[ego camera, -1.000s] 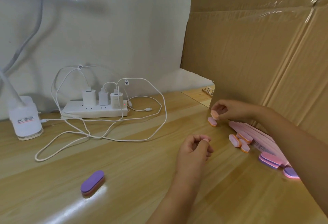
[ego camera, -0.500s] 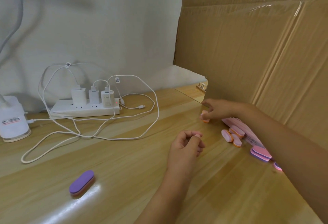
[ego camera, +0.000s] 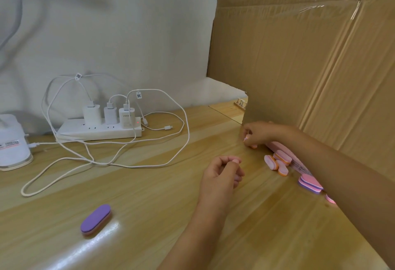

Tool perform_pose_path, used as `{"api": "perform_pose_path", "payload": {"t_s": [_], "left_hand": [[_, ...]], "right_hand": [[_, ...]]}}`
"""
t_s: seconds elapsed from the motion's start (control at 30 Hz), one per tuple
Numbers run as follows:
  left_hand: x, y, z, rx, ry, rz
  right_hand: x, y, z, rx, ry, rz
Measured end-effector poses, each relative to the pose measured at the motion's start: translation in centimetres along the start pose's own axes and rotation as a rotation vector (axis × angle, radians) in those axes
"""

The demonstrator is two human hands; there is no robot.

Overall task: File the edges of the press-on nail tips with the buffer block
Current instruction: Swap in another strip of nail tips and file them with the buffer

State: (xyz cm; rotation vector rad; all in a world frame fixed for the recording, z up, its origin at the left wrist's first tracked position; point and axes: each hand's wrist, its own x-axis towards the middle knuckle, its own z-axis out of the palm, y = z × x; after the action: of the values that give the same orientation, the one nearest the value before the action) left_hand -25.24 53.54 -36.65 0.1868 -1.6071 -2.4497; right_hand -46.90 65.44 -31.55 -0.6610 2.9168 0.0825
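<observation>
- The right hand (ego camera: 261,134) is seen at the far right, by the lower corner of the cardboard sheet (ego camera: 299,56). Its fingers are curled down over a pink-and-orange buffer block (ego camera: 253,146), which is gripped low against the table (ego camera: 149,184). Most of the block is hidden by the fingers.
- The left hand (ego camera: 221,176) is held nearer and slightly left of the right hand. Its fingers are curled, and a small pale pink nail tip (ego camera: 235,160) is pinched between thumb and forefinger.
- Three spare pink-and-orange blocks (ego camera: 277,163) are heaped just right of the left hand, touching one another.
- Long pink files (ego camera: 284,151) are laid along the foot of the cardboard, partly covered by the right forearm.
- Two pink-and-purple blocks (ego camera: 310,183) are stacked nearer, beside that forearm.
- A lone purple block (ego camera: 95,219) is left flat at the near left, well apart from both hands.
- A white power strip (ego camera: 100,129) with three chargers (ego camera: 111,114) is placed at the far left by the wall, and loose white cables (ego camera: 106,163) are looped across the table in front of it.
- A white lamp base (ego camera: 12,141) is cut off by the left edge.
</observation>
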Motion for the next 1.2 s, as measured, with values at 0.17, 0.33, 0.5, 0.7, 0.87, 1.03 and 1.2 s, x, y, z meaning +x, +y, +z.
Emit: {"api": "perform_pose_path", "payload": {"t_s": [0.17,0.33,0.5,0.7,0.87,1.03,1.2], "left_hand": [[0.0,0.1,0.0,-0.009,0.004,-0.007],[-0.2,0.2,0.1,-0.014,0.006,-0.008],[-0.2,0.3,0.1,-0.027,0.005,-0.006],[-0.1,0.2,0.1,-0.025,0.009,-0.007],[-0.2,0.2,0.0,-0.038,0.01,-0.001],[-0.1,0.3,-0.1,-0.074,0.017,-0.008],[0.1,0.1,-0.2,-0.072,0.013,-0.005]], "right_hand": [[-1.0,2.0,-0.2,-0.089,-0.007,0.02],[-1.4,3.5,0.0,-0.144,-0.016,-0.01],[-2.6,3.8,0.0,-0.113,0.083,-0.105],[-7.2,3.5,-1.0,-0.041,0.149,-0.302],[-8.4,2.8,-0.4,-0.231,0.037,-0.246],[-8.5,3.1,0.1,-0.15,0.053,-0.28],[-9.9,4.9,-0.8,-0.077,0.132,-0.296]]}}
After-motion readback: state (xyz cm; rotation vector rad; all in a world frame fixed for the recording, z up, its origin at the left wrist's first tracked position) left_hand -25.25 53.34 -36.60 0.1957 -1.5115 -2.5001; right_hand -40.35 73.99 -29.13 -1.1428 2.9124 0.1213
